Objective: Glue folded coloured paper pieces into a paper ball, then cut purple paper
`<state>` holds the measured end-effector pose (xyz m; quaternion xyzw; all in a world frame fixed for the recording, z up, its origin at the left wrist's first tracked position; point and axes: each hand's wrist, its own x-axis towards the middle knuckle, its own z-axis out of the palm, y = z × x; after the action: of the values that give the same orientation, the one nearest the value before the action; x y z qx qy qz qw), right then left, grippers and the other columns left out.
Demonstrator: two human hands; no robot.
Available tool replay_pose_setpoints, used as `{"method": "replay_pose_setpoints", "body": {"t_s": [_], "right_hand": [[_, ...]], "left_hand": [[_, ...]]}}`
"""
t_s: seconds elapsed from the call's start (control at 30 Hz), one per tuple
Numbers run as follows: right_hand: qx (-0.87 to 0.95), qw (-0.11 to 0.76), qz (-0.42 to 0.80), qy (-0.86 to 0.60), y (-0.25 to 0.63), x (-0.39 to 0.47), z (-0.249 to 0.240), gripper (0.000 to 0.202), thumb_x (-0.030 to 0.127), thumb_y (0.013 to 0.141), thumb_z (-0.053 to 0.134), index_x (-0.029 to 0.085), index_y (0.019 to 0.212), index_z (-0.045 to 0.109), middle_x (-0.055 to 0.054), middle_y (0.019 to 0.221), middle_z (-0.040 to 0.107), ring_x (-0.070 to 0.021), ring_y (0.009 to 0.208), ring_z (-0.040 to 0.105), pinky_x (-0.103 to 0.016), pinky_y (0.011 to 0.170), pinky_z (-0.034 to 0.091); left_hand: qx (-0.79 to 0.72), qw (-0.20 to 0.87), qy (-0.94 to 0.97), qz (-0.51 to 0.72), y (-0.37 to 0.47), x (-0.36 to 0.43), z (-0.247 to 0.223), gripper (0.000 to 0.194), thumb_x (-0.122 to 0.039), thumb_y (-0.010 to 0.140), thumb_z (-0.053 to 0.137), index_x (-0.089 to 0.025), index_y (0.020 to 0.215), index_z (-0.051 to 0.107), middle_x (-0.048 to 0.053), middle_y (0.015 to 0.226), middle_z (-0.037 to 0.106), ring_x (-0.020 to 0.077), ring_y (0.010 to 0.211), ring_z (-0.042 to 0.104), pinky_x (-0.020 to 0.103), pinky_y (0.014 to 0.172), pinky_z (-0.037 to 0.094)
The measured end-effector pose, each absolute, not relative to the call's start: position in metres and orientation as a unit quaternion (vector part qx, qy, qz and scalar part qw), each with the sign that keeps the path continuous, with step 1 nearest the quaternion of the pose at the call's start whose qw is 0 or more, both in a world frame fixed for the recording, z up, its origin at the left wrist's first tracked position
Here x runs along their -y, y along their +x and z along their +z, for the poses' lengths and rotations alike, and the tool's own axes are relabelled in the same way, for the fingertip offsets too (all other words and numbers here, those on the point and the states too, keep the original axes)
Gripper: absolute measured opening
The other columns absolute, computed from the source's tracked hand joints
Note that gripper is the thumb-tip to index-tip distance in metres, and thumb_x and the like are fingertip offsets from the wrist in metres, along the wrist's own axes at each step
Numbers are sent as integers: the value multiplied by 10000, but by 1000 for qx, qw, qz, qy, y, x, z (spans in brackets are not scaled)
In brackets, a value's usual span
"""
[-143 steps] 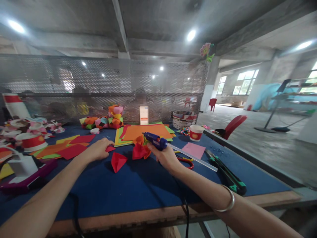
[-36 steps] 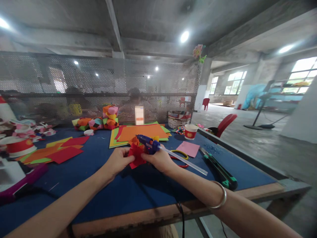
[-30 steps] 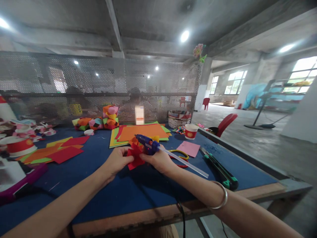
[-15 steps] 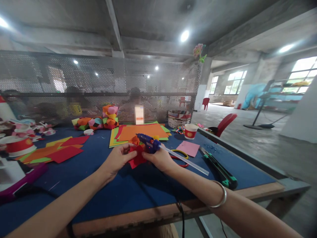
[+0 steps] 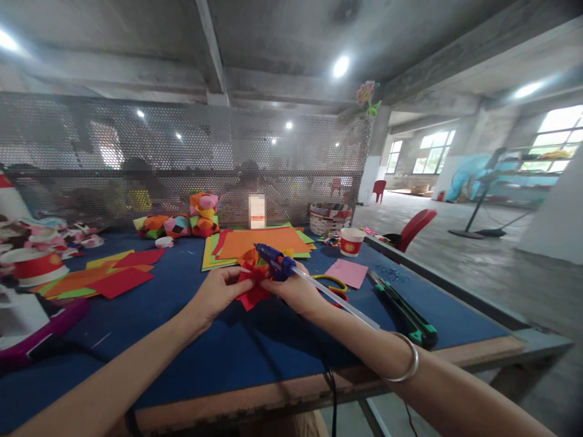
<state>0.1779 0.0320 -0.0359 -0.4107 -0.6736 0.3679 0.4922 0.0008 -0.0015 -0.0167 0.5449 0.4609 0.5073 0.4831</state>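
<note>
Over the middle of the blue table, my left hand (image 5: 225, 291) pinches the left side of a folded red paper piece (image 5: 252, 295). My right hand (image 5: 294, 292) grips the right side of the same paper with thumb and fingertips. It also holds a blue glue gun (image 5: 275, 261), whose nozzle points up and left and whose long clear glue stick (image 5: 339, 297) reaches back over the wrist. Orange folded paper (image 5: 248, 257) shows just behind the red piece; whether they are joined is unclear. My fingers partly cover the red paper.
Stacked coloured sheets (image 5: 259, 241) lie behind my hands. Yellow-and-red scissors (image 5: 334, 283), pink paper (image 5: 347, 274), a green-black cutter (image 5: 405, 309) and a paper cup (image 5: 351, 241) are to the right. Loose coloured sheets (image 5: 121, 280) and a purple-based object (image 5: 50, 337) are at left.
The red paper has turned slightly between my fingers and more of its folds show. The glue gun has tilted a little, and its stick lies lower, closer to my right forearm.
</note>
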Motion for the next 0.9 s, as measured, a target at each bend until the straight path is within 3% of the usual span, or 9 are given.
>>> {"method": "replay_pose_setpoints", "body": {"t_s": [0.23,0.5,0.73,0.9], "right_hand": [[678,501,359,-400,178,-32,-36,220,297,638,785,212,806,671,1,793,705,-204,769,640,-343,753,533],[669,496,383,-399,177,-34,-37,185,229,618,747,219,775,649,9,743,665,-190,711,604,-323,685,511],[685,493,384,-374,178,-30,-31,122,228,640,733,224,725,646,32,662,621,-168,649,564,-318,692,509],[678,492,426,-342,178,-28,-29,139,263,634,747,220,735,661,36,663,618,-146,622,543,-289,647,476]], "left_hand": [[-460,474,555,506,-1,-1,-21,280,-334,471,890,-207,702,793,13,722,802,200,695,723,296,742,557],[-454,432,607,488,-3,-6,-27,190,-331,545,824,-210,687,794,16,684,783,189,641,695,275,659,513],[-459,405,631,475,-3,-4,-23,273,-461,595,866,-212,694,812,43,730,796,196,668,689,280,668,508],[-468,442,601,473,-5,1,-18,334,-505,562,913,-222,722,836,41,754,811,189,694,685,281,713,524]]}}
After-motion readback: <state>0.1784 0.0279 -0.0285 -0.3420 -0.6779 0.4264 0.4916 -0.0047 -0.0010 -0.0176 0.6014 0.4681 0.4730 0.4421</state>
